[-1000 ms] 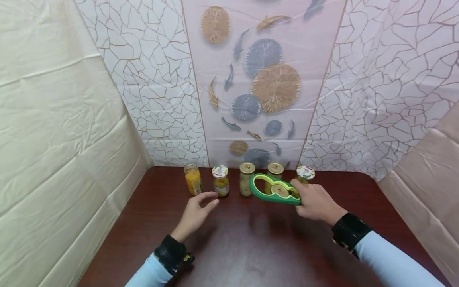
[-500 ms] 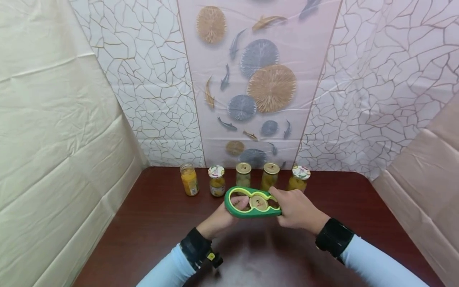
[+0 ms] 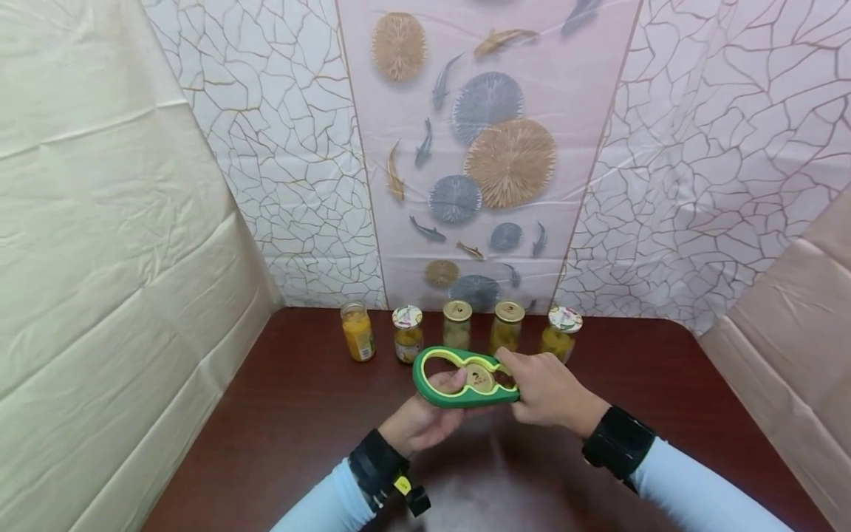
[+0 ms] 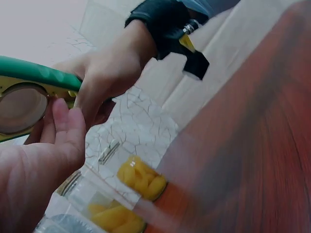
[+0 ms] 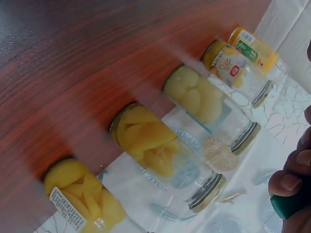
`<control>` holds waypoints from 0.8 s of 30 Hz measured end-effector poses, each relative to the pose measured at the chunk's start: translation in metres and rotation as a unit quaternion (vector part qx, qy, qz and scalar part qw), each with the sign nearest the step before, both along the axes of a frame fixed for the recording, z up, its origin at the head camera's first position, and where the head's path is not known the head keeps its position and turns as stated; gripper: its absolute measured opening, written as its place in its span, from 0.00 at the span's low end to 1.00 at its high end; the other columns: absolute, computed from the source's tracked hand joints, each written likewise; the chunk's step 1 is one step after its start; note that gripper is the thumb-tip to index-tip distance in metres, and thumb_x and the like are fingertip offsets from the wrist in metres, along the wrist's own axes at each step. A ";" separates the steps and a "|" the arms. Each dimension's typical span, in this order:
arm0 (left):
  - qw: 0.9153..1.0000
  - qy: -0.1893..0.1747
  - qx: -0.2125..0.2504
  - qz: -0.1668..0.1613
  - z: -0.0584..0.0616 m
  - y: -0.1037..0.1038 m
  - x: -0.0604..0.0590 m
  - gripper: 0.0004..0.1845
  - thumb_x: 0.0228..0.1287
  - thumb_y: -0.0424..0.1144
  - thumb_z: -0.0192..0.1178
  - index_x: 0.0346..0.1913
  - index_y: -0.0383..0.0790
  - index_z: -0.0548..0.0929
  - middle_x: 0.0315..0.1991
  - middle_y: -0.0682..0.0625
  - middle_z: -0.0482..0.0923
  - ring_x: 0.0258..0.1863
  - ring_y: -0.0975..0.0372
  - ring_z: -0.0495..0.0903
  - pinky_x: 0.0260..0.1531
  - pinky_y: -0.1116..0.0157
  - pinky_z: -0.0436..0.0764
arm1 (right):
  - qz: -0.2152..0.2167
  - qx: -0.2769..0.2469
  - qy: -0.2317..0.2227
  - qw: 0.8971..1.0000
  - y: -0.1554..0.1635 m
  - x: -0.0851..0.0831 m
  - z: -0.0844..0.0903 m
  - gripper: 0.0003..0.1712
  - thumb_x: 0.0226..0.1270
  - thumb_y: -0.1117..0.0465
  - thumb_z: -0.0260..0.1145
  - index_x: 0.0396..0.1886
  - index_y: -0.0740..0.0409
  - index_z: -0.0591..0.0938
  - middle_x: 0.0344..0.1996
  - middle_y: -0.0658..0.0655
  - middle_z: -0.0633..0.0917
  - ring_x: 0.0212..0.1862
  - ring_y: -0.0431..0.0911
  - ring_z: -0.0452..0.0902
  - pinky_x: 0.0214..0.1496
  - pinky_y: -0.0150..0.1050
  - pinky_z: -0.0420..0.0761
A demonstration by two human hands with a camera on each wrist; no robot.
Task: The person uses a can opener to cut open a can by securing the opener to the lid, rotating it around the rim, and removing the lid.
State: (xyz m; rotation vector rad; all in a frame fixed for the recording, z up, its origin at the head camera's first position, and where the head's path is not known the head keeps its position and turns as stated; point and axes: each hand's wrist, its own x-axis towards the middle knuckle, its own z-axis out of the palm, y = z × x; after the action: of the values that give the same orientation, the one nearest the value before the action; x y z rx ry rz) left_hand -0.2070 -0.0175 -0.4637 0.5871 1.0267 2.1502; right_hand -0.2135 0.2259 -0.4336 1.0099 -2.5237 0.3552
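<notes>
both hands (image 3: 425, 421) drew nearer over dark wooden table (image 3: 279, 414) (patterned walls).

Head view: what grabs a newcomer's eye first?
The green jar opener, held over the dark wooden table by both hands: the left hand at its wide loop, the right hand on its narrow end. Behind it, five jars of yellow fruit stand in a row against the fish-patterned wall.
</notes>
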 end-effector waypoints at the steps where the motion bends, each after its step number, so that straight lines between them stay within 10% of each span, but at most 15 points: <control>1: 1.000 -0.005 0.006 -0.002 0.000 0.001 0.000 0.37 0.77 0.58 0.63 0.75 0.36 0.68 0.65 0.52 0.81 0.64 0.65 0.83 0.69 0.61 0.80 | -0.001 0.000 -0.002 1.000 0.000 0.000 0.000 0.27 0.40 0.65 0.73 0.42 0.50 0.73 0.21 0.39 0.66 0.20 0.31 0.55 0.24 0.27 0.58; 9: 0.999 -0.026 0.018 -0.016 0.002 0.001 -0.001 0.49 0.69 0.60 0.71 0.80 0.35 0.62 0.71 0.49 0.76 0.66 0.64 0.81 0.69 0.63 0.80 | -0.005 -0.004 -0.016 1.000 -0.002 0.002 0.003 0.27 0.41 0.66 0.73 0.44 0.51 0.73 0.22 0.40 0.68 0.21 0.32 0.58 0.24 0.28 0.59; 18: 0.998 -0.020 0.053 -0.040 0.006 0.002 -0.006 0.32 0.75 0.57 0.66 0.71 0.45 0.72 0.67 0.52 0.77 0.66 0.65 0.80 0.74 0.61 0.76 | -0.004 -0.017 0.013 1.000 -0.004 0.001 0.009 0.29 0.43 0.66 0.74 0.49 0.51 0.75 0.24 0.40 0.71 0.23 0.32 0.60 0.25 0.27 0.62; 24: 1.000 0.016 0.006 0.003 -0.002 -0.001 -0.012 0.23 0.79 0.53 0.63 0.65 0.43 0.78 0.56 0.55 0.85 0.56 0.68 0.85 0.69 0.64 0.80 | -0.012 -0.014 0.049 0.999 0.001 0.000 0.008 0.32 0.42 0.65 0.77 0.51 0.52 0.77 0.25 0.40 0.75 0.24 0.32 0.63 0.25 0.27 0.63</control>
State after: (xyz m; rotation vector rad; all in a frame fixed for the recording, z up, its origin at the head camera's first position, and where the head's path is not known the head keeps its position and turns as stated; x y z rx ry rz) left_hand -0.2187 -0.0186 -0.4656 0.6271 1.0366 2.1601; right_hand -0.2134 0.2270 -0.4259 0.9629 -2.4351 0.3247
